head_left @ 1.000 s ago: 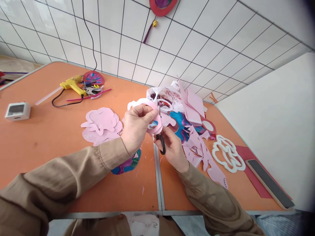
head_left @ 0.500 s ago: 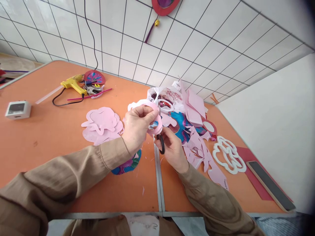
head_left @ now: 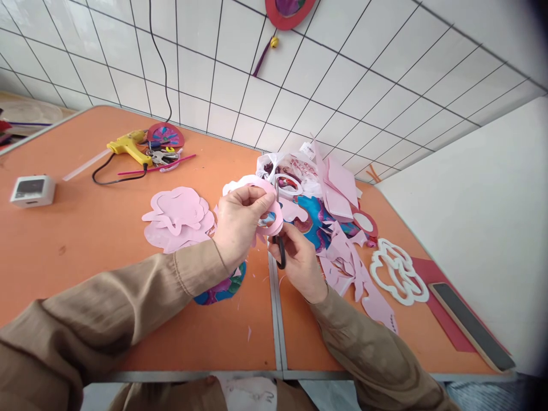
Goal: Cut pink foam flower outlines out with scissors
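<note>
Between thumb and fingers, my left hand pinches a pink paper cut-out with an opening in its middle. My right hand is closed round the black handles of a pair of scissors. The blades point away from me and lie against the right edge of the cut-out. Pink cloud-like paper shapes are stacked to the left of my left hand. Under my left wrist lies a round blue and purple patterned piece, partly hidden by the sleeve.
A yellow glue gun with its cord, keys and a white box lie left. Pink paper scraps, a plastic bag and folded pink sheets crowd the right. Beyond are a white cloud-shaped frame and a phone.
The view has shifted very slightly. Both hands, the cut-out and the scissors stay in almost the same place.
</note>
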A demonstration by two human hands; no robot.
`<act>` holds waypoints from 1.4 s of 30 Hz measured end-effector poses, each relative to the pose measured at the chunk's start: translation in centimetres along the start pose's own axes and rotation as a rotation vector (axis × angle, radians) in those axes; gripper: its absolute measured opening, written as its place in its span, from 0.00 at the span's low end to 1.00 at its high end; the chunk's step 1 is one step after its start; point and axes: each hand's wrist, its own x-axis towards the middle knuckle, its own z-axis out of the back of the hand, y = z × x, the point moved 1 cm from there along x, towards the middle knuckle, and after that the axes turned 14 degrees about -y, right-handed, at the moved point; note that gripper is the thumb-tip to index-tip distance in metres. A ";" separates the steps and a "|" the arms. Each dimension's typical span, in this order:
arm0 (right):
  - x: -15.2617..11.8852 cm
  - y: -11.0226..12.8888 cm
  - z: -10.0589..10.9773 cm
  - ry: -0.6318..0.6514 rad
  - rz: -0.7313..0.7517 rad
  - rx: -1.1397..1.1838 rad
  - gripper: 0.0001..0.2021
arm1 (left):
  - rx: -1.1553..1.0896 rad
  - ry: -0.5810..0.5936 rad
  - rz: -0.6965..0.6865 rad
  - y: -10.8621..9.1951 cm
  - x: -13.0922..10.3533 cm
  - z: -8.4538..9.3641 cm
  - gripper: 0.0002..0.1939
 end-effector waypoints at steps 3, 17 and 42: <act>0.0 0.1 0.0 0.004 -0.010 -0.001 0.08 | 0.000 -0.001 0.008 0.0 0.0 0.0 0.12; -0.1 0.5 1.1 0.138 0.000 0.064 0.12 | 0.082 0.043 0.037 -0.5 -0.3 0.0 0.12; -0.1 0.0 0.9 0.040 0.001 -0.019 0.12 | 0.017 0.037 0.043 -0.5 -0.6 -0.1 0.12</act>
